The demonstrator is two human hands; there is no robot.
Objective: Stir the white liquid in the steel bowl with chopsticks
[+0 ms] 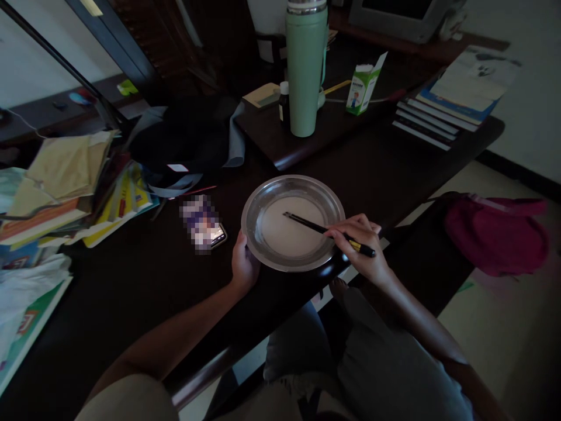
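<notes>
A round stainless-steel bowl (pixel 283 261) with a wide rim sits near the front edge of the dark table, holding a whitish liquid (pixel 287 237). My left hand (pixel 244 264) grips the bowl's left side, thumb up against the rim and the other fingers mostly hidden beneath it. Over the right rim, my right hand (pixel 362 242) is closed around a pair of black chopsticks (pixel 307 223) with yellow marks near the thick ends. Their tips point left over the middle of the bowl; whether they touch the liquid I cannot tell.
Left of the bowl lies a phone (pixel 218 235), partly blurred out. Behind stand a green tumbler (pixel 302 76), a dark bottle (pixel 284 102) and a small green-white box (pixel 362 88). Books (pixel 456 105) are stacked right, papers (pixel 65 169) left, beside a black bag (pixel 184 134). A pink bag (pixel 495 234) rests at right.
</notes>
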